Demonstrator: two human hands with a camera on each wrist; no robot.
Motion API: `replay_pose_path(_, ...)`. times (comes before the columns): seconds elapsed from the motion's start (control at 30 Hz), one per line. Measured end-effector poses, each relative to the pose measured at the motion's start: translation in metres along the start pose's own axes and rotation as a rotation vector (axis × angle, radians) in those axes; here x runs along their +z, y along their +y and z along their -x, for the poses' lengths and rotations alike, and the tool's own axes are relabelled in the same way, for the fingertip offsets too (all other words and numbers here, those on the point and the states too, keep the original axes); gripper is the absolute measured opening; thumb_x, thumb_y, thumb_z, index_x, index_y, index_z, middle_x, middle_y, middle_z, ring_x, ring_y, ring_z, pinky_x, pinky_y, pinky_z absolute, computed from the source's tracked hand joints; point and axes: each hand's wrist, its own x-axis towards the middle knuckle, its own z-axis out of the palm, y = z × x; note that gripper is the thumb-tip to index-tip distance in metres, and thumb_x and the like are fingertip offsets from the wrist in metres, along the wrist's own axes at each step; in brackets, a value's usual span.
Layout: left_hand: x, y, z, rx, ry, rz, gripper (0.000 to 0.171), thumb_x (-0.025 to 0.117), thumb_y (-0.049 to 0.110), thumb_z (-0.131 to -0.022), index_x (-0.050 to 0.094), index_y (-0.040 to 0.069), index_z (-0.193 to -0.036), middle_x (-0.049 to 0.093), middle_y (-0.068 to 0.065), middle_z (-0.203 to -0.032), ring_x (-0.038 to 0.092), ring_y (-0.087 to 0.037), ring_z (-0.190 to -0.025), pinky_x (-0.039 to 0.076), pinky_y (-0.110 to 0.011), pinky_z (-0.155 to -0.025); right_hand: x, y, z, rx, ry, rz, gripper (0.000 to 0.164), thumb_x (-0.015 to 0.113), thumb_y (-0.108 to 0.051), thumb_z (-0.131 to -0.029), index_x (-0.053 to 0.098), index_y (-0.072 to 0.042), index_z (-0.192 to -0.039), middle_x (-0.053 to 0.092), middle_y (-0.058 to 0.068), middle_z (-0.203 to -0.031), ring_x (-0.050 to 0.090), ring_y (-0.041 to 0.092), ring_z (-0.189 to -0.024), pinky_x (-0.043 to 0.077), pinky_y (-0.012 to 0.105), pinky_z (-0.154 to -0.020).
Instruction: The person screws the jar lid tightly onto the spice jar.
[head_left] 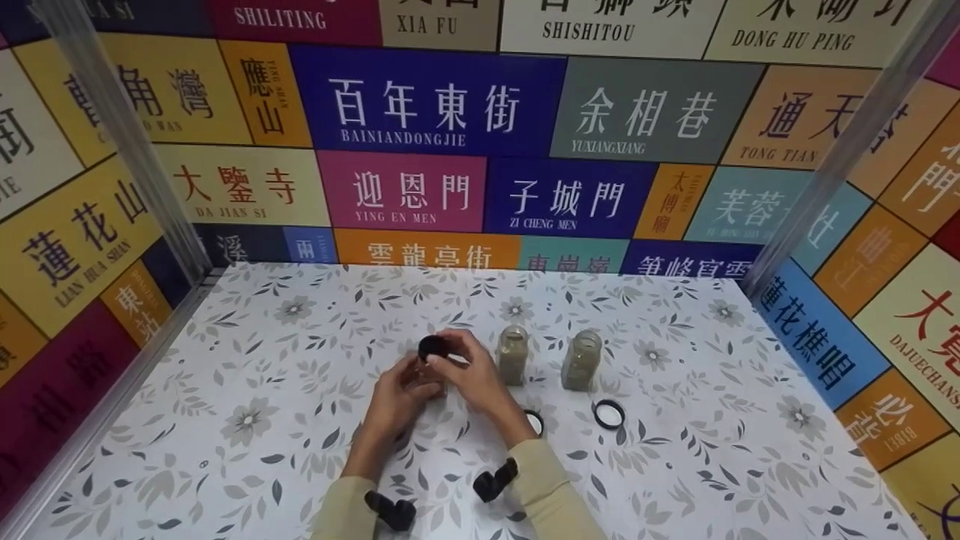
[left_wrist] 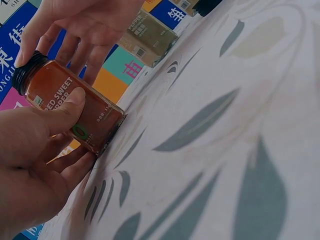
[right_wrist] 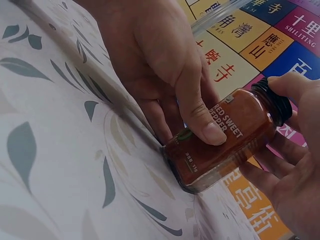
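Observation:
A square glass spice jar (left_wrist: 75, 102) of red powder, labelled red sweet pepper, stands on the table. My left hand (head_left: 401, 394) grips its body, thumb across the label. At its top, my right hand (head_left: 469, 371) pinches the black screw cap (head_left: 433, 347), which sits on the jar's neck in both wrist views. Just right of my hands stands a jar of greenish-grey powder (head_left: 513, 358) with an uncovered mouth. Farther right is a similar uncapped jar (head_left: 581, 361).
A loose black cap (head_left: 609, 414) lies in front of the rightmost jar. Another cap (head_left: 534, 423) lies partly behind my right forearm. The table (head_left: 247, 352) has a floral cover, and panels (head_left: 420, 101) with printed place names stand behind it and at both sides.

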Motion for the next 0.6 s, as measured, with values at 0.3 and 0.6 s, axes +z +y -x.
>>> replay_pose_path(0.3,0.0001,-0.0003,0.0007,-0.012,0.000,0.034,0.050,0.073,-0.004,-0.083,0.062,0.006,-0.131,0.067,-0.017,-0.128,0.067,-0.030,-0.114,0.060,-0.027,-0.090,-0.0014,-0.0002,0.0015,0.024,-0.042,0.054,0.050,0.068,-0.012,-0.094,0.053,-0.003,-0.141,0.057,0.022,-0.140,0.055,0.036,-0.130,0.046,0.043,-0.114)
replay_pose_path(0.6,0.0004,0.0007,0.0009,-0.033,-0.017,0.083,0.054,0.072,-0.005,-0.085,0.058,0.005,-0.136,0.064,-0.020,-0.134,0.067,-0.029,-0.113,0.062,-0.030,-0.088,0.0021,-0.0011,0.0013,0.037,0.001,0.030,0.043,0.071,-0.010,-0.092,0.057,-0.004,-0.132,0.059,0.020,-0.133,0.056,0.035,-0.127,0.047,0.045,-0.113)
